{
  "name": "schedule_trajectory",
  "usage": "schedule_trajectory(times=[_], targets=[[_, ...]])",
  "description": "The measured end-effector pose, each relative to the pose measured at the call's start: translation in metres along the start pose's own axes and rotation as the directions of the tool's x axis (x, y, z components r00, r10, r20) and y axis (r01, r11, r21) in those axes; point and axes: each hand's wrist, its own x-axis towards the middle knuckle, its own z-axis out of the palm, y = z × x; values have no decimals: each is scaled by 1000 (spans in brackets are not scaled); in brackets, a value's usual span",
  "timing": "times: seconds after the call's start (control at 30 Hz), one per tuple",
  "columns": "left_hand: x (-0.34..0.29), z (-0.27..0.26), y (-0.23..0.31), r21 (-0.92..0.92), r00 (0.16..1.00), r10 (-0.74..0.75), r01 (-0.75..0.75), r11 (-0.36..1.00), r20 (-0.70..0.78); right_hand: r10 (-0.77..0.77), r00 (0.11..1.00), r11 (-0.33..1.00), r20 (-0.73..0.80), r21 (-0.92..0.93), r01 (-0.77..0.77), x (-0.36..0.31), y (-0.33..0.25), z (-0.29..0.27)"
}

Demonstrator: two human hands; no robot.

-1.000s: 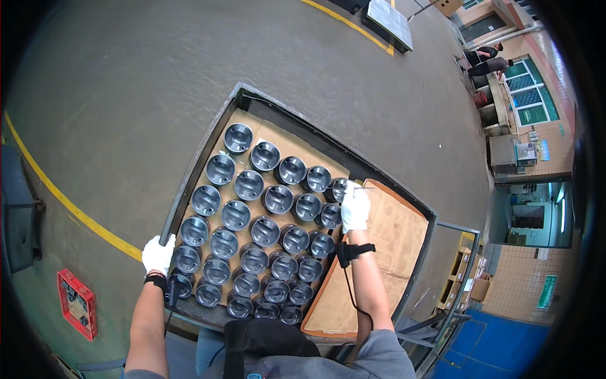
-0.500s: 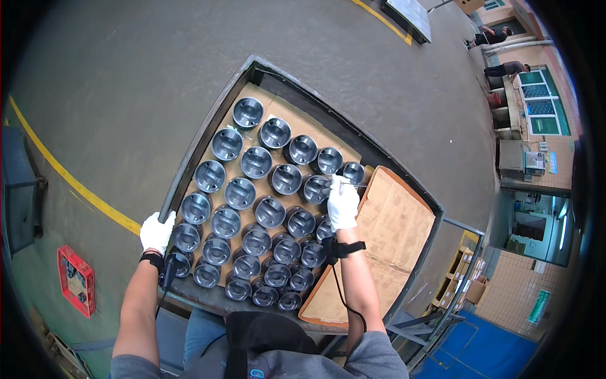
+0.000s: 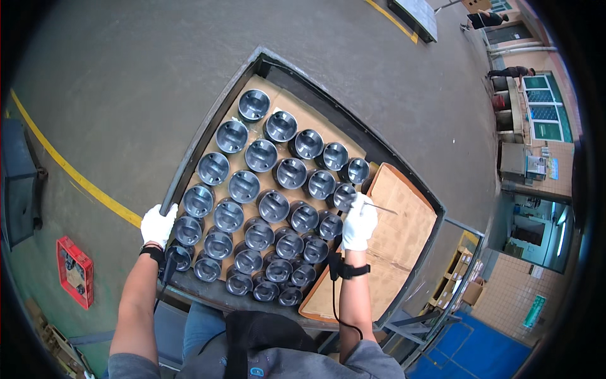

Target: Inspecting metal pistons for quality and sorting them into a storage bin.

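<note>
The left hand [image 3: 158,225] grips the edge of the dark tray [image 3: 315,91] while the right hand [image 3: 360,222], closed on a thin rod [image 3: 384,209], seems busy among the metal cups [image 3: 291,173] standing inside, the next reach calling for careful aim
</note>
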Motion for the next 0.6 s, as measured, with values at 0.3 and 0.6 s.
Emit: schedule_trajectory(times=[0.3,0.6], targets=[[5,8,-6,-35,1000,10,-9,999,12,-113,987,991,114,86,104,102,-24,103],[6,9,-17,24,1000,13,-13,1000,0,-19,981,998,193,63,7,128,-58,109]])
